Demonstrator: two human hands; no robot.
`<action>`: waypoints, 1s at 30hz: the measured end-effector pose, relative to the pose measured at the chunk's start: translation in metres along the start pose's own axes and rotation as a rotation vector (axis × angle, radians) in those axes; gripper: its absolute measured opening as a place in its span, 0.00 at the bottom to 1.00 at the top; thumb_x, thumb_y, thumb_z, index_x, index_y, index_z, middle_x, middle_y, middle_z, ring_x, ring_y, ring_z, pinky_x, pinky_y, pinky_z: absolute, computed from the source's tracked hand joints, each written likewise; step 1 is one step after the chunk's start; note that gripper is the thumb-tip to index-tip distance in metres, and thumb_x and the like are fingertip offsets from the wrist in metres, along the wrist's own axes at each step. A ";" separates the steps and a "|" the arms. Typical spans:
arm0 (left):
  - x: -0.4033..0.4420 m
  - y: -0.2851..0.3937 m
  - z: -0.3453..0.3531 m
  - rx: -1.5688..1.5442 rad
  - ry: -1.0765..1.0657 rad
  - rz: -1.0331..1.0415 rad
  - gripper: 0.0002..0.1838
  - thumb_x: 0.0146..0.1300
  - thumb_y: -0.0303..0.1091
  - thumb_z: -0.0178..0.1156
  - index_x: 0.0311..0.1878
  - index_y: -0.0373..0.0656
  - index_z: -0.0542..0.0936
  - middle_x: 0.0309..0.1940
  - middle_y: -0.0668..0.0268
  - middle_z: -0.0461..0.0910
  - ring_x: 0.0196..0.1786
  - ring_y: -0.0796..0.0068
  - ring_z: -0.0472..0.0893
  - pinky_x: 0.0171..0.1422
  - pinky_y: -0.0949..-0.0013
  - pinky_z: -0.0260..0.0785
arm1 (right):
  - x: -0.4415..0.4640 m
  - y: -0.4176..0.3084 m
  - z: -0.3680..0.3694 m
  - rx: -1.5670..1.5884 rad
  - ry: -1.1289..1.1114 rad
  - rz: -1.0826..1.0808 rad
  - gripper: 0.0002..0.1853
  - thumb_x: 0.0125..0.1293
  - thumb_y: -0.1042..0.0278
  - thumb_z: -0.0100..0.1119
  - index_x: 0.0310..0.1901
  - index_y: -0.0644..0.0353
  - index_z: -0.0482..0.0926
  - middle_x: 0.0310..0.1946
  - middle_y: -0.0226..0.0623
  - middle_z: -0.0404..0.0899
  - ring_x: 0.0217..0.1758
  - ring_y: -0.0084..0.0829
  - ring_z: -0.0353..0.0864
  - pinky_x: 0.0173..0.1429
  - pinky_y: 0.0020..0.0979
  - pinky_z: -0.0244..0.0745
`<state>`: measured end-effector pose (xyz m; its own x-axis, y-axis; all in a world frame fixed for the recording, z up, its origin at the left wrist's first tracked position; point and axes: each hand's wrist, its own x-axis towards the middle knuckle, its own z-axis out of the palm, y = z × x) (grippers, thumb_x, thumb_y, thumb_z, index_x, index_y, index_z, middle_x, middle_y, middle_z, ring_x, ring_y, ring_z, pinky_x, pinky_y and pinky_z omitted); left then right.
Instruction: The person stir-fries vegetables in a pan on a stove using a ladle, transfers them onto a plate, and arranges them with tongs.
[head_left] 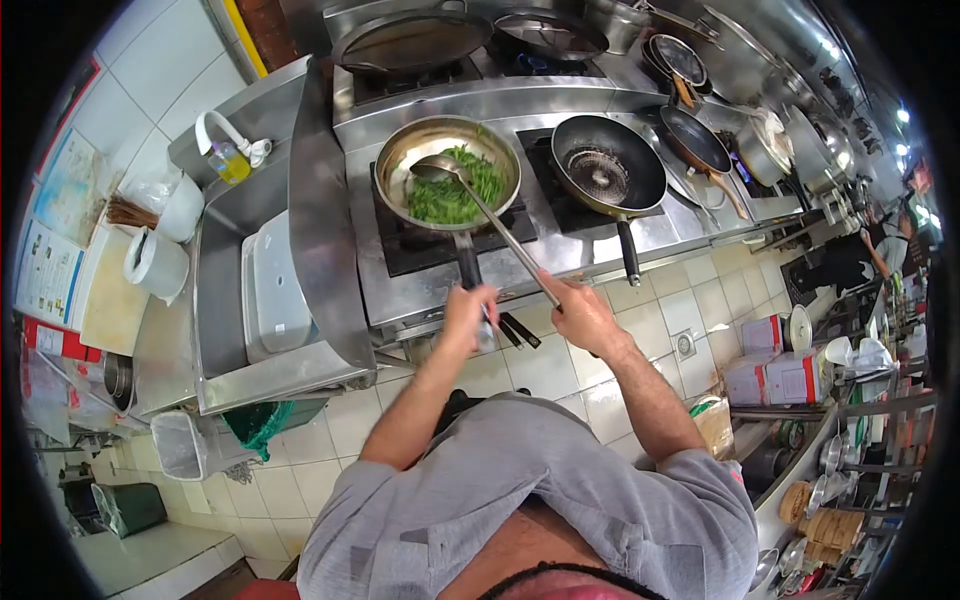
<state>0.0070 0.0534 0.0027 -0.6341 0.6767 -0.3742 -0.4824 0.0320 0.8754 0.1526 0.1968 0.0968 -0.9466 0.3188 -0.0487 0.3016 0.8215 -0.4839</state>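
My left hand (pixel 468 318) is wrapped round the black handle of a steel frying pan (pixel 400 150) on the front left burner. Chopped green vegetables (pixel 450 205) fill much of the pan. In my right hand (pixel 585 315) is the long handle of a metal ladle (pixel 500 228). Its bowl rests among the greens, toward the pan's left side. To the right of this pan sits a black non-stick pan (pixel 608 165) with a wet-looking bottom, its handle pointing toward me; neither hand touches it.
A steel sink (pixel 222 290) with a pale plastic tub (pixel 278 285) adjoins the stove on the left. Two wide dark pans stand on the back burners, including a large one (pixel 410 42). A smaller pan (pixel 697 138) lies farther right. Another person (pixel 880 250) is at the far right.
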 end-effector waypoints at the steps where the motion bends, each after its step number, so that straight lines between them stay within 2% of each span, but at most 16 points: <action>1: 0.001 0.014 -0.009 -0.046 0.039 -0.027 0.09 0.54 0.32 0.57 0.21 0.41 0.70 0.13 0.68 0.70 0.12 0.74 0.70 0.16 0.69 0.64 | -0.002 0.004 -0.005 0.072 -0.017 0.018 0.34 0.49 0.82 0.54 0.63 0.59 0.64 0.39 0.56 0.77 0.42 0.49 0.78 0.47 0.39 0.73; 4: -0.016 0.028 0.000 -0.145 0.019 -0.063 0.09 0.54 0.32 0.58 0.22 0.42 0.70 0.13 0.69 0.68 0.13 0.77 0.70 0.16 0.69 0.66 | 0.000 0.004 -0.027 0.140 -0.048 0.102 0.33 0.49 0.82 0.53 0.62 0.59 0.65 0.39 0.56 0.77 0.41 0.49 0.78 0.46 0.39 0.72; 8: -0.039 0.017 0.031 -0.209 -0.022 -0.103 0.07 0.55 0.30 0.58 0.27 0.41 0.70 0.18 0.68 0.69 0.16 0.76 0.72 0.17 0.68 0.67 | 0.008 0.019 0.008 0.059 0.170 0.027 0.32 0.50 0.80 0.53 0.62 0.63 0.64 0.34 0.57 0.78 0.37 0.48 0.79 0.44 0.38 0.73; 11: -0.029 0.017 0.025 -0.220 0.027 -0.092 0.08 0.56 0.30 0.59 0.32 0.41 0.69 0.20 0.68 0.70 0.16 0.78 0.72 0.16 0.71 0.67 | 0.008 -0.012 0.006 0.248 -0.074 0.232 0.31 0.50 0.81 0.51 0.62 0.63 0.65 0.37 0.55 0.77 0.36 0.43 0.79 0.42 0.35 0.72; 12: -0.029 0.019 0.020 -0.216 0.031 -0.088 0.08 0.56 0.30 0.59 0.32 0.41 0.69 0.20 0.68 0.70 0.16 0.78 0.72 0.16 0.71 0.67 | 0.002 -0.013 0.001 0.252 -0.073 0.227 0.31 0.50 0.81 0.51 0.62 0.63 0.65 0.37 0.55 0.77 0.36 0.43 0.79 0.42 0.35 0.72; 14: -0.029 0.023 0.012 -0.203 0.030 -0.095 0.09 0.56 0.30 0.59 0.34 0.41 0.68 0.20 0.68 0.70 0.16 0.78 0.71 0.16 0.71 0.67 | -0.014 -0.007 -0.009 0.259 -0.007 -0.023 0.31 0.51 0.79 0.54 0.62 0.62 0.65 0.35 0.56 0.77 0.37 0.53 0.77 0.43 0.41 0.72; 15: -0.029 0.023 0.011 -0.204 0.034 -0.095 0.09 0.56 0.30 0.59 0.34 0.41 0.68 0.20 0.68 0.70 0.16 0.78 0.71 0.16 0.71 0.67 | -0.024 -0.006 -0.015 0.247 0.008 -0.044 0.32 0.51 0.79 0.54 0.62 0.61 0.65 0.31 0.54 0.77 0.34 0.45 0.79 0.41 0.38 0.73; 16: -0.029 0.023 0.010 -0.195 0.034 -0.091 0.09 0.56 0.30 0.59 0.34 0.42 0.68 0.20 0.68 0.70 0.17 0.78 0.72 0.16 0.71 0.67 | -0.028 -0.004 -0.023 0.246 0.005 -0.044 0.32 0.51 0.79 0.54 0.62 0.61 0.65 0.31 0.54 0.77 0.34 0.45 0.79 0.41 0.38 0.73; 19: -0.029 0.021 0.010 -0.177 0.033 -0.079 0.09 0.56 0.31 0.59 0.34 0.42 0.68 0.20 0.68 0.70 0.17 0.78 0.72 0.17 0.70 0.67 | -0.032 0.008 -0.044 0.384 -0.120 0.070 0.33 0.50 0.80 0.54 0.63 0.58 0.66 0.30 0.51 0.77 0.29 0.27 0.75 0.38 0.30 0.72; 22: -0.025 0.018 0.013 -0.201 0.031 -0.063 0.07 0.55 0.31 0.58 0.32 0.42 0.69 0.20 0.68 0.71 0.16 0.78 0.72 0.16 0.70 0.66 | -0.001 0.019 -0.055 0.199 -0.170 0.193 0.32 0.50 0.80 0.52 0.63 0.58 0.66 0.31 0.52 0.78 0.29 0.33 0.78 0.39 0.31 0.74; 23: -0.025 0.018 0.013 -0.194 0.037 -0.058 0.08 0.55 0.31 0.58 0.32 0.42 0.69 0.20 0.68 0.71 0.16 0.78 0.72 0.16 0.70 0.66 | 0.010 0.010 -0.050 0.135 -0.132 0.215 0.32 0.50 0.79 0.51 0.62 0.58 0.67 0.32 0.53 0.79 0.31 0.40 0.81 0.40 0.34 0.75; 24: -0.023 0.017 0.013 -0.186 0.041 -0.053 0.08 0.55 0.31 0.59 0.32 0.43 0.69 0.20 0.68 0.71 0.16 0.78 0.72 0.17 0.71 0.66 | 0.019 0.006 -0.030 0.134 -0.129 0.215 0.32 0.50 0.79 0.51 0.62 0.58 0.67 0.32 0.53 0.79 0.31 0.40 0.81 0.40 0.34 0.75; 26: -0.020 0.016 0.011 -0.168 0.033 -0.059 0.09 0.55 0.31 0.59 0.34 0.43 0.69 0.20 0.68 0.71 0.16 0.77 0.72 0.17 0.71 0.66 | 0.036 0.003 0.011 -0.066 0.099 0.024 0.33 0.48 0.81 0.52 0.62 0.61 0.66 0.26 0.49 0.77 0.29 0.32 0.78 0.36 0.34 0.72; 27: -0.019 0.017 0.009 -0.152 0.031 -0.065 0.09 0.55 0.31 0.59 0.35 0.43 0.68 0.20 0.69 0.71 0.16 0.77 0.72 0.17 0.71 0.66 | 0.032 0.004 0.016 -0.063 0.101 0.023 0.33 0.48 0.81 0.52 0.62 0.61 0.66 0.26 0.49 0.77 0.29 0.32 0.78 0.36 0.34 0.72; 29: -0.020 0.018 0.009 -0.165 0.029 -0.071 0.10 0.55 0.32 0.60 0.36 0.43 0.68 0.20 0.69 0.71 0.16 0.77 0.72 0.17 0.71 0.66 | 0.022 0.000 0.026 0.105 0.058 -0.069 0.33 0.49 0.80 0.52 0.62 0.58 0.65 0.30 0.52 0.78 0.33 0.44 0.80 0.40 0.39 0.73; 30: -0.022 0.020 0.008 -0.184 0.024 -0.077 0.12 0.56 0.32 0.60 0.38 0.43 0.67 0.21 0.69 0.71 0.16 0.77 0.73 0.17 0.71 0.66 | 0.018 0.002 0.015 0.108 0.054 -0.071 0.33 0.49 0.80 0.52 0.62 0.58 0.65 0.30 0.52 0.78 0.33 0.44 0.80 0.40 0.39 0.73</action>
<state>0.0163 0.0454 0.0306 -0.6042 0.6594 -0.4474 -0.6314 -0.0536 0.7736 0.1346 0.1972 0.0816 -0.9567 0.2890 0.0344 0.2173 0.7879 -0.5762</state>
